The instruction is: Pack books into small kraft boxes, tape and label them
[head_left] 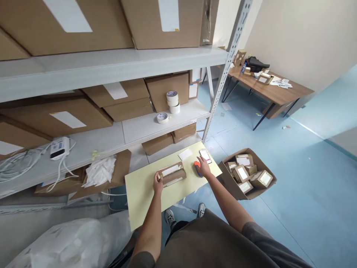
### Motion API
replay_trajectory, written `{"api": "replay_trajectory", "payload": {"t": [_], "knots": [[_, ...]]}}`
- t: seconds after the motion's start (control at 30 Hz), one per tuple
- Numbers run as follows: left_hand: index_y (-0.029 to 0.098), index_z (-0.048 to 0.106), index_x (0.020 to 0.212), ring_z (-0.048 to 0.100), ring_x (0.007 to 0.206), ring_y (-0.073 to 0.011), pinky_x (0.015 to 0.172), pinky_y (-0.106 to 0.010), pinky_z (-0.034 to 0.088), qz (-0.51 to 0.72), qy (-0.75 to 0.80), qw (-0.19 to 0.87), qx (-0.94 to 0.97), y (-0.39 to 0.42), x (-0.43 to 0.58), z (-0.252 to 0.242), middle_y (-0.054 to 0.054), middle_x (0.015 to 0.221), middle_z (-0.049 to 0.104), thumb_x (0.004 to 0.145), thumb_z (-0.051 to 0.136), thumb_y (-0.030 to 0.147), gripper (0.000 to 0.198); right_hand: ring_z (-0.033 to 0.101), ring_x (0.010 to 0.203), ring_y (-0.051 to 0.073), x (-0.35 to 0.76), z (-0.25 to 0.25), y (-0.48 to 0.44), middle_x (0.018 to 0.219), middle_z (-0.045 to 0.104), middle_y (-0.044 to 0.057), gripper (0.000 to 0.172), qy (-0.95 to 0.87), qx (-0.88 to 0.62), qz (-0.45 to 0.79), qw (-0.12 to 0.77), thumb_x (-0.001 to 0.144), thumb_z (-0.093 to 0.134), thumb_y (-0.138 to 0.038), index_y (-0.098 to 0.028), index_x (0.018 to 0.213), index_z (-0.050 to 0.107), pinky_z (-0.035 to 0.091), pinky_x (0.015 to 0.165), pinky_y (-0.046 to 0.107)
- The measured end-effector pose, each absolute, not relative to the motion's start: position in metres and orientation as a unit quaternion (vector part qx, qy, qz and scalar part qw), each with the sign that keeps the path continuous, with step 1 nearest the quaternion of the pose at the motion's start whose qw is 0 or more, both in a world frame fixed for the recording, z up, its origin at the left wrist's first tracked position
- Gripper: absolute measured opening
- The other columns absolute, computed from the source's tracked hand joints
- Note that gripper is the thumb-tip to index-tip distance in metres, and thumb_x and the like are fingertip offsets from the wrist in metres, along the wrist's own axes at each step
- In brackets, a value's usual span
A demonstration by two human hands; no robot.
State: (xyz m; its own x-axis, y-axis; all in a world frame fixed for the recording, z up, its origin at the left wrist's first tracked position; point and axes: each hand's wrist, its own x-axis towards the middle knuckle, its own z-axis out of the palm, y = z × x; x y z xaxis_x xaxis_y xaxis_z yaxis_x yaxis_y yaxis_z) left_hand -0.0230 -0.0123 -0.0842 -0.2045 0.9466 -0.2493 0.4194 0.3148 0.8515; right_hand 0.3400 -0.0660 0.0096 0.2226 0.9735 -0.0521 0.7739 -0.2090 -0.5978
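Note:
A small brown cardboard box with white labels lies on a pale yellow tabletop. My left hand grips the box's left end, fingers closed on it. My right hand rests on an orange and blue object to the right of the box, fingers curled over it. A phone lies just beyond that hand, and a white label lies on the table behind the box.
An open carton of several small labelled boxes sits on the blue floor at right. Grey shelving holds large cartons, tape rolls, cables and a white device. A wooden desk stands far right. White bags lie lower left.

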Motion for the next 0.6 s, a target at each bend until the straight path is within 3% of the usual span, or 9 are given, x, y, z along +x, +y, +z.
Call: {"api": "replay_trajectory", "payload": {"t": [0.17,0.33,0.4,0.53,0.6], "knots": [[0.024,0.053,0.147,0.058,0.14,-0.0231,0.116,-0.031,0.045,0.377,0.696,0.399,0.462,-0.014,-0.012,-0.089,-0.008,0.153,0.06,0.092,0.061,0.026,0.055,0.057,0.132,0.028,0.377,-0.016,-0.075,0.146,0.061,0.015,0.048,-0.569,-0.75,0.276,0.194,0.094,0.059,-0.025,-0.019,0.142,0.062,0.047,0.108,0.038],[0.021,0.063,0.129,0.059,0.136,-0.0266,0.114,-0.034,0.045,0.359,0.721,0.339,0.486,-0.018,-0.004,-0.087,-0.009,0.145,0.066,0.093,0.061,0.021,0.036,0.065,0.113,0.029,0.377,-0.056,-0.086,0.12,0.073,0.013,0.03,-0.558,-0.739,0.356,0.123,0.093,0.059,-0.025,-0.02,0.12,0.071,0.05,0.09,0.034],[0.021,0.065,0.121,0.064,0.129,-0.0265,0.108,-0.033,0.049,0.364,0.716,0.322,0.501,-0.02,-0.004,-0.086,-0.009,0.136,0.071,0.093,0.061,0.025,0.028,0.067,0.111,0.03,0.372,-0.073,-0.089,0.117,0.073,0.013,0.035,-0.551,-0.731,0.392,0.092,0.089,0.064,-0.026,-0.022,0.123,0.069,0.05,0.088,0.036],[0.022,0.065,0.117,0.069,0.115,-0.0236,0.1,-0.03,0.053,0.336,0.724,0.362,0.48,-0.02,-0.01,-0.083,-0.007,0.123,0.074,0.091,0.062,0.028,0.027,0.065,0.118,0.033,0.362,-0.1,-0.084,0.128,0.07,0.016,0.064,-0.539,-0.737,0.404,0.052,0.08,0.074,-0.033,-0.019,0.141,0.058,0.048,0.095,0.039],[0.022,0.065,0.118,0.069,0.113,-0.023,0.102,-0.031,0.052,0.33,0.725,0.375,0.475,-0.019,-0.013,-0.081,-0.007,0.124,0.074,0.091,0.059,0.028,0.028,0.064,0.121,0.034,0.358,-0.107,-0.078,0.129,0.069,0.018,0.064,-0.539,-0.744,0.391,0.06,0.083,0.073,-0.036,-0.016,0.142,0.057,0.047,0.099,0.041]]}}
